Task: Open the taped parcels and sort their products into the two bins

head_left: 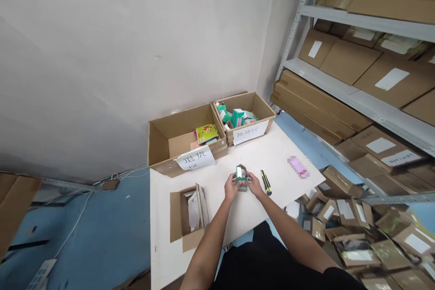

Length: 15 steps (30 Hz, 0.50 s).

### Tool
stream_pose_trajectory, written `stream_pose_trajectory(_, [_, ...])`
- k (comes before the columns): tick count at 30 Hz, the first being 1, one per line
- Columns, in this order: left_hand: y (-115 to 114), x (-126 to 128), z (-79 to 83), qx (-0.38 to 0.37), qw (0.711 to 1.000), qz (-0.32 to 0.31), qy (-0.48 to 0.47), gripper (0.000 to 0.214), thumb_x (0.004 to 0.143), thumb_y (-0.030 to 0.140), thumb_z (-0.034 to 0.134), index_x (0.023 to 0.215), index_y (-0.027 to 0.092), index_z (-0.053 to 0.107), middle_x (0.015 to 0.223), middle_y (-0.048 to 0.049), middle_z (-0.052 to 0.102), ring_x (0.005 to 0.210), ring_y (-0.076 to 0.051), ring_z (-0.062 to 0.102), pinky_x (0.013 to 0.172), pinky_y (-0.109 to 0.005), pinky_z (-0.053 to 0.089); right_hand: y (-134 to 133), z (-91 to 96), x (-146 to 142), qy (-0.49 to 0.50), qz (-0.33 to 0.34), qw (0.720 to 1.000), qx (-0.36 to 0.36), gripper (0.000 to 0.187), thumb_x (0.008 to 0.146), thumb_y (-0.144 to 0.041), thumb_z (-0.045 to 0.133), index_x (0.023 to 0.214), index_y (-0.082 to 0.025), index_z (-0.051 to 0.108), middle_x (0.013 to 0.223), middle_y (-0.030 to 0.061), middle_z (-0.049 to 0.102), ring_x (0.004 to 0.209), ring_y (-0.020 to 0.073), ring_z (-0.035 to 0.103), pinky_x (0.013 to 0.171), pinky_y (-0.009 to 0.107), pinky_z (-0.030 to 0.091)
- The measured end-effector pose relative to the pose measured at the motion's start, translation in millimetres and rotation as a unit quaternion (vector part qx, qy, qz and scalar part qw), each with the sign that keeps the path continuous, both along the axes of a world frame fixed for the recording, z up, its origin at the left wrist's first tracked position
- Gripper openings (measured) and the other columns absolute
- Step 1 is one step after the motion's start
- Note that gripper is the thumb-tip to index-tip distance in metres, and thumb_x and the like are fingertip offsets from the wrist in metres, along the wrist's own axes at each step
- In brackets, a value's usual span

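Note:
Over the white table (282, 145), a small green-and-white carton (241, 176) is held between both hands, its top end open. My left hand (230, 187) grips the carton's left side, and my right hand (254, 185) closes on its right side. What the carton contains cannot be made out. Just right of my right hand lies a yellow-and-black utility knife (266, 183). An opened brown cardboard box (176, 217) stands to the left of my left arm, with crumpled white packing material (194, 210) inside it.
Two cardboard bins with handwritten signs stand along the wall: the left bin (158, 145) has a yellow booklet (206, 133), the right bin (263, 111) several green cartons (237, 117). A blurred pink item (299, 166) lies at right. Shelves (343, 84) and piled boxes (355, 213) flank the table.

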State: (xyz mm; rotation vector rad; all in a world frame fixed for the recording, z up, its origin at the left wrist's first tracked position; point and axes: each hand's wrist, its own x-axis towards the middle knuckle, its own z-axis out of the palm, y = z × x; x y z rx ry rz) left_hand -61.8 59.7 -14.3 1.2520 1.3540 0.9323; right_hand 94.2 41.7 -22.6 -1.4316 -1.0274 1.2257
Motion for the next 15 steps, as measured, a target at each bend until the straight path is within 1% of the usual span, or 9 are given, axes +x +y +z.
stream_pose_trajectory(2, [20.5,8.7,18.9,0.027,0.999,0.022,0.014,0.047,0.081,0.035,0.081,0.125,0.026,0.067,0.123,-0.0092,0.075,0.103,-0.027,0.075,0.089,-0.042,0.063,31.8,19.4,15.2,0.008,0.030,0.999,0.029,0.056,0.074,-0.045,0.076,0.126,-0.026,0.071,0.126,0.0092,0.074,0.116,0.0313,0.069,0.107,0.049,0.053])
stream_pose_trajectory(4, [51.6,20.5,46.0,0.062,0.997,0.043,0.033,0.048,0.084,0.038,0.079,0.129,0.025,0.066,0.124,-0.0099,0.074,0.105,-0.027,0.074,0.088,-0.041,0.064,71.5,45.4,31.6,0.006,0.043,0.998,0.050,0.061,0.075,-0.043,0.078,0.133,-0.026,0.071,0.130,0.0092,0.072,0.116,0.0309,0.068,0.108,0.049,0.053])
stream_pose_trajectory(7, [115.4,44.0,97.1,0.134,0.988,0.062,0.055,0.051,0.088,0.038,0.077,0.134,0.023,0.064,0.128,-0.0127,0.073,0.104,-0.028,0.073,0.088,-0.042,0.063,141.2,93.3,59.1,-0.019,0.053,0.994,0.093,0.066,0.078,-0.046,0.079,0.140,-0.027,0.069,0.130,0.0083,0.070,0.116,0.0294,0.067,0.108,0.048,0.053])
stream_pose_trajectory(9, [163.4,63.9,133.4,0.188,0.978,0.057,0.068,0.053,0.088,0.038,0.077,0.137,0.022,0.064,0.130,-0.0139,0.073,0.106,-0.029,0.073,0.093,-0.043,0.061,189.0,127.7,80.8,-0.045,0.055,0.986,0.148,0.067,0.081,-0.048,0.080,0.143,-0.028,0.068,0.125,0.0074,0.068,0.118,0.0287,0.065,0.108,0.045,0.052])
stream_pose_trajectory(11, [210.0,87.0,167.4,0.231,0.969,0.053,0.070,0.054,0.088,0.037,0.078,0.139,0.023,0.063,0.132,-0.0119,0.072,0.107,-0.028,0.072,0.096,-0.043,0.059,234.2,160.3,105.5,-0.073,0.054,0.976,0.200,0.069,0.083,-0.050,0.080,0.147,-0.028,0.066,0.122,0.0067,0.065,0.120,0.0282,0.063,0.109,0.044,0.052])
stream_pose_trajectory(13, [251.7,112.1,196.0,0.252,0.964,0.051,0.064,0.054,0.088,0.035,0.079,0.138,0.023,0.063,0.131,-0.0105,0.073,0.104,-0.027,0.073,0.095,-0.041,0.059,274.6,188.0,131.5,-0.096,0.047,0.966,0.235,0.070,0.086,-0.049,0.078,0.151,-0.029,0.063,0.121,0.0059,0.063,0.118,0.0268,0.063,0.107,0.042,0.053])
stream_pose_trajectory(15, [287.5,136.5,216.9,0.270,0.959,0.054,0.062,0.052,0.086,0.034,0.081,0.135,0.022,0.065,0.127,-0.0100,0.074,0.104,-0.028,0.072,0.096,-0.041,0.058,310.2,208.7,156.5,-0.120,0.038,0.960,0.252,0.072,0.087,-0.047,0.077,0.154,-0.027,0.060,0.117,0.0051,0.063,0.114,0.0259,0.064,0.106,0.043,0.053])
